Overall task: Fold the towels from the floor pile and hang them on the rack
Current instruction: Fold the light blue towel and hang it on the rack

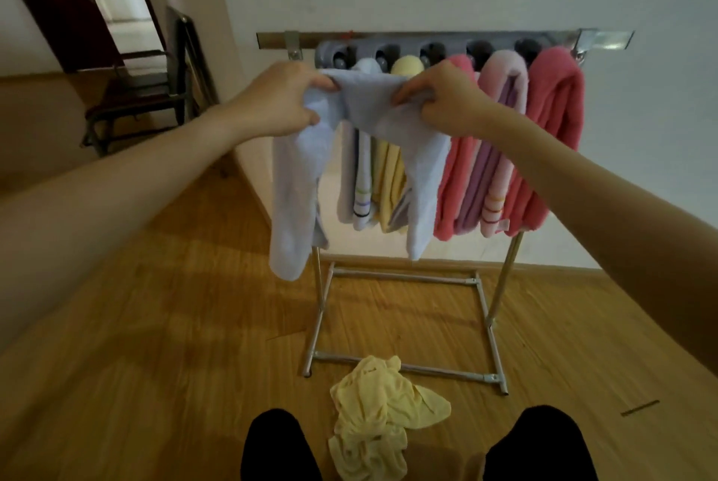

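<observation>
While both hands grip it at chest height in front of the rack [501, 278], the pale blue towel [373, 107] stretches roughly level between them, long axis left to right, both ends drooping straight down. Left hand [279, 99] has fingers curled round bunched terry cloth; right hand [447, 99] pinches and clutches the other fold. Fabric looks soft, fuzzy, thick. Rack is thin shiny metal tubing with a rectangular floor base; grey top bar with round dark holes. Already hung over it, side by side: white striped towel [363, 189], yellow towel [390, 185], pink towel [454, 185], lilac-pink striped towel [493, 169], deeper pink towel [555, 111], all folded, hanging vertical. Crumpled pale yellow towel [377, 414] lies on wood-plank floor [175, 344], just in front of the base. Dark chair [147, 92] stands left by the doorway.
</observation>
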`<move>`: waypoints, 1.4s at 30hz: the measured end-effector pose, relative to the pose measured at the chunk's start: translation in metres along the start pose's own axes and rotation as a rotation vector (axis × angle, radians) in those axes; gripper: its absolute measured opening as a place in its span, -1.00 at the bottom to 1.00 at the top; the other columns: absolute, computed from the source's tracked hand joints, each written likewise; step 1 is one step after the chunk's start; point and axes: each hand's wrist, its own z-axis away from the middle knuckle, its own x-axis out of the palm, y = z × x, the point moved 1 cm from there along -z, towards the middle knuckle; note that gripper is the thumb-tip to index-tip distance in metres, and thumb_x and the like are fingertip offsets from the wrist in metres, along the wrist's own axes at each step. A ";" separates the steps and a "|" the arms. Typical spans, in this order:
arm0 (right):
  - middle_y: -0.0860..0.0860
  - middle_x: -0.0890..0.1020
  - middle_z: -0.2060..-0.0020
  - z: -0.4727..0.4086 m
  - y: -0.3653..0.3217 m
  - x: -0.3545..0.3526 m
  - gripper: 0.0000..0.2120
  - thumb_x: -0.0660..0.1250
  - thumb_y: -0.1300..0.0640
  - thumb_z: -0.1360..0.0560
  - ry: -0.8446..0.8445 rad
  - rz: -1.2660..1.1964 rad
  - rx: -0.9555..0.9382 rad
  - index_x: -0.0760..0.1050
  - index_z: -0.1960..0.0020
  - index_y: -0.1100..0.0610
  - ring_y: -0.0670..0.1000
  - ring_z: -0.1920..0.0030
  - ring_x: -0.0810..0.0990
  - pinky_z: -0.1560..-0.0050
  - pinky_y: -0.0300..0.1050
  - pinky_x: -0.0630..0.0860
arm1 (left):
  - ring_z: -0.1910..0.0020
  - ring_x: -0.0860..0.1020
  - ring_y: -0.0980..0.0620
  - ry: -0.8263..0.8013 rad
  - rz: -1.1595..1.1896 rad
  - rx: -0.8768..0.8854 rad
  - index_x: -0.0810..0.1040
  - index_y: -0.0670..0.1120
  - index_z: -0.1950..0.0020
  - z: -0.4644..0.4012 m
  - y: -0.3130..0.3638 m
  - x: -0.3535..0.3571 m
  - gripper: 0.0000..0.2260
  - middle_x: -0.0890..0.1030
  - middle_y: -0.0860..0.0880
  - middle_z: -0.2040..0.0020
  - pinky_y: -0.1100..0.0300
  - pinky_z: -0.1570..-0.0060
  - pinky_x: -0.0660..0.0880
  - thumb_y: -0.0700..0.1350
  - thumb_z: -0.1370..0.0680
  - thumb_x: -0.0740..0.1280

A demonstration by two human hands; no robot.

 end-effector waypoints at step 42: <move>0.28 0.39 -0.32 -0.052 0.072 0.148 -0.59 0.24 0.29 -0.52 0.263 0.281 -0.013 0.34 -0.36 0.29 0.30 -0.14 0.51 -0.05 0.14 0.54 | -0.06 0.47 0.02 0.545 0.069 0.185 0.32 -0.13 -0.32 -0.096 -0.065 0.147 -0.67 0.51 -0.16 -0.13 0.37 -0.02 0.37 -0.22 -0.57 0.25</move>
